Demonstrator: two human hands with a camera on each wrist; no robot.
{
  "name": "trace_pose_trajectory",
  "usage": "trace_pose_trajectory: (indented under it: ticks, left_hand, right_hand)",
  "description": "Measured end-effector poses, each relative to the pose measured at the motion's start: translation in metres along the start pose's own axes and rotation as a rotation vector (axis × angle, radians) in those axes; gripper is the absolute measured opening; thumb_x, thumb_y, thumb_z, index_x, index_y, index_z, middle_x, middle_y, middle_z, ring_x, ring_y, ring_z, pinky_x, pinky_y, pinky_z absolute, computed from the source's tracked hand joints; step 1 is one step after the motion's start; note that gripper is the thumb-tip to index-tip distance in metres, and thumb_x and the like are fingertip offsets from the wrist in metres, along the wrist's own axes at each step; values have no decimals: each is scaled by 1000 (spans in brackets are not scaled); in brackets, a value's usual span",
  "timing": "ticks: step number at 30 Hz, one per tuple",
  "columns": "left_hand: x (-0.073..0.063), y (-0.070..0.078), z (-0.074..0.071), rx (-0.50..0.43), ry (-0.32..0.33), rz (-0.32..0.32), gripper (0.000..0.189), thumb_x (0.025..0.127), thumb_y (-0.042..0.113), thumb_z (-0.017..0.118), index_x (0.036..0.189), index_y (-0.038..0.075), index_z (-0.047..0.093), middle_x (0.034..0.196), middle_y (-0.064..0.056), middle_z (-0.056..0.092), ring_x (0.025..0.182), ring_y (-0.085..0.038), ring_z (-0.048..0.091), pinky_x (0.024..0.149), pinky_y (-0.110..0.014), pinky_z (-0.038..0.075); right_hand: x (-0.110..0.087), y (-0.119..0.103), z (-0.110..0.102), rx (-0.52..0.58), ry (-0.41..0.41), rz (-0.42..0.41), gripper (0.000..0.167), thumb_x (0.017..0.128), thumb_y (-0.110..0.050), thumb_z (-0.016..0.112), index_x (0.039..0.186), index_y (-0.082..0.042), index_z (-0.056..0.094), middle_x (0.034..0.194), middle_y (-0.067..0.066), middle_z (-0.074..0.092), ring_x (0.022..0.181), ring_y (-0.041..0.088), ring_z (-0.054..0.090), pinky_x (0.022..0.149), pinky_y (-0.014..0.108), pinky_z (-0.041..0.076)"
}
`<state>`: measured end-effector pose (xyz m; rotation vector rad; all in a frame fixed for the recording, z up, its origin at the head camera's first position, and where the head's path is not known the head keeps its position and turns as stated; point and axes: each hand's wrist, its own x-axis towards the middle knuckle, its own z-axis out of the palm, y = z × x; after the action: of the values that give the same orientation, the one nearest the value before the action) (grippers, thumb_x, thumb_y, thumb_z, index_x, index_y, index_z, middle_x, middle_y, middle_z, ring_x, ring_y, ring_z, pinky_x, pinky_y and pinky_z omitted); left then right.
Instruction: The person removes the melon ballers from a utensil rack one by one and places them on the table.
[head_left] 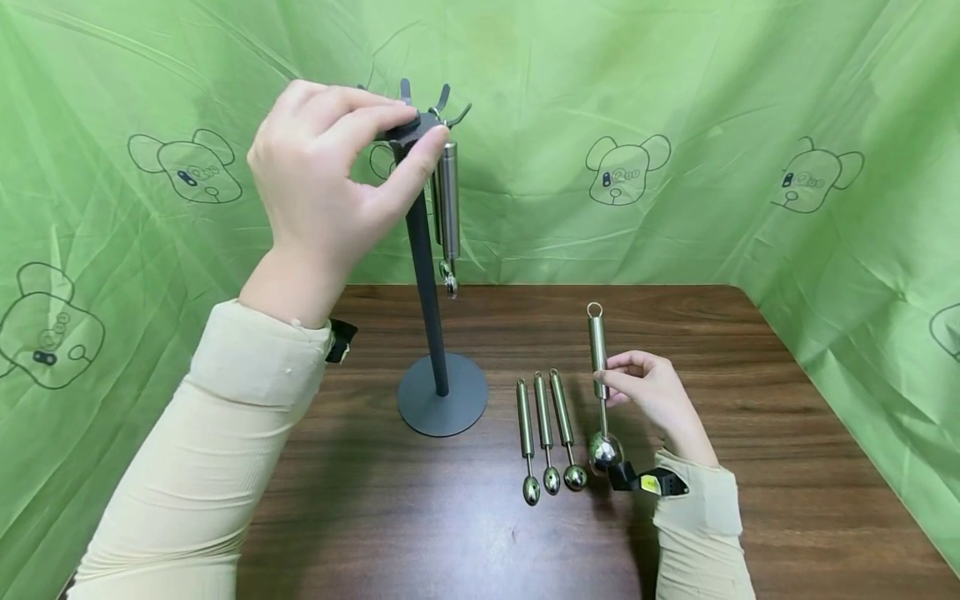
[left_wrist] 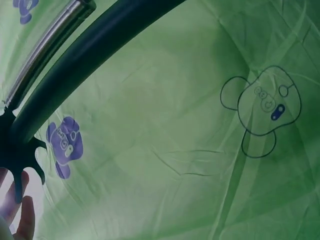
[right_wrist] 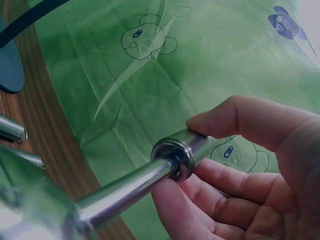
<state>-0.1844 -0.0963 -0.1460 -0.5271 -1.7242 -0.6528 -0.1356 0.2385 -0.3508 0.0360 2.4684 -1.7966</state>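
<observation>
My left hand (head_left: 322,162) grips the top of a dark hook stand (head_left: 426,283), thumb and fingers on either side of its hub. In the left wrist view, fingers (left_wrist: 27,217) show beside the hooks. From a hook near the thumb hang steel tools (head_left: 450,200) with small heads, partly overlapping. My right hand (head_left: 652,390) pinches a large steel melon baller (head_left: 597,333) at the lower end of its handle, ring end up, rounded bowl down. In the right wrist view, thumb and fingers meet around the handle's collar (right_wrist: 175,155).
Left of the right hand, three smaller melon ballers (head_left: 545,425) lie side by side on the brown wooden table (head_left: 795,500). The stand's round base (head_left: 442,417) rests on the table. Green printed cloth (head_left: 540,67) encloses the back and sides.
</observation>
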Motion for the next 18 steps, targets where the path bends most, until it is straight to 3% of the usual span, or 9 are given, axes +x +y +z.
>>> trace_pose_trajectory:
  ticks: [8, 18]
  left_hand:
    - [-1, 6, -1, 125, -2, 48, 48, 85, 58, 66, 88, 12, 79, 92, -1, 77, 81, -28, 67, 64, -46, 42]
    - [2, 9, 7, 186, 8, 6, 58, 80, 67, 66, 89, 10, 77, 86, -2, 75, 79, -29, 65, 67, -46, 41]
  right_hand:
    - [4, 6, -2, -27, -19, 36, 32, 88, -7, 64, 109, 17, 56, 76, -2, 68, 59, 12, 68, 67, 36, 62]
    - [9, 14, -2, 16, -42, 99, 35, 88, -7, 65, 111, 18, 54, 78, -1, 66, 61, 9, 66, 64, 29, 61]
